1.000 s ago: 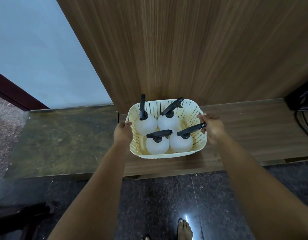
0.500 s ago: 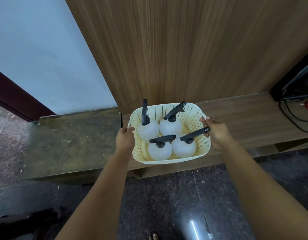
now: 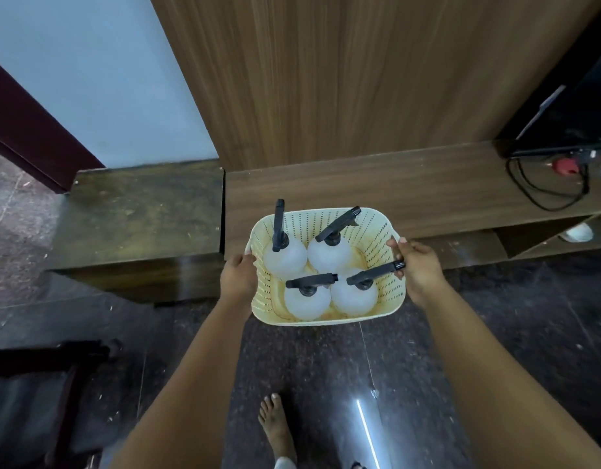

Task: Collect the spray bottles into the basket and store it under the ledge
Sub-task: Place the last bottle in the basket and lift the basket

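Setting: dark stone floor (image 3: 427, 350) before a wooden ledge (image 3: 360, 184).
Fingers: left hand (image 3: 237, 278) and right hand (image 3: 416, 269) curl over opposite rims.
Basket (image 3: 383, 245): held above the floor, four spray bottles (image 3: 285, 257) inside.
Handling: looks light, flexible; bottles may topple, so grip both rims.

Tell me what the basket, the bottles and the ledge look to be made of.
Basket: cream moulded plastic, matte, judging by its rows of punched holes; yellowish stains inside. Spray bottles: translucent white plastic bodies, frosted, with black, probably plastic, trigger heads. Ledge: brown wood grain, smooth and uniform, so possibly laminate rather than solid wood.
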